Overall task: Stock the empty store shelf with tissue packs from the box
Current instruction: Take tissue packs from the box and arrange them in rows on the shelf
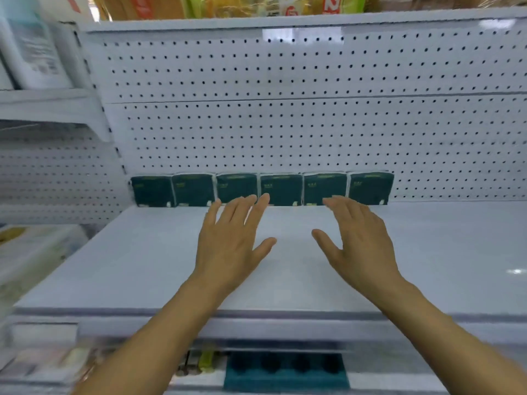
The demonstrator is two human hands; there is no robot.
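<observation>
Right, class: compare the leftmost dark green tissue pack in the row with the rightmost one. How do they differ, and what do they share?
The leftmost pack stands beside the shelf's left upright; the rightmost pack has bare shelf to its right. The leftmost pack looks turned slightly, the rightmost squarer to the camera. The right hand's fingertips lie nearer the rightmost pack. Both are dark green, upright against the pegboard, untouched.

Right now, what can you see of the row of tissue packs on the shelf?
The row of tissue packs: six dark green, glossy-looking packs with small pale markings, upright, side by side against the pegboard at the back of the shelf, from its left end to past the middle. The left hand and right hand are open before it; contact unclear.
</observation>
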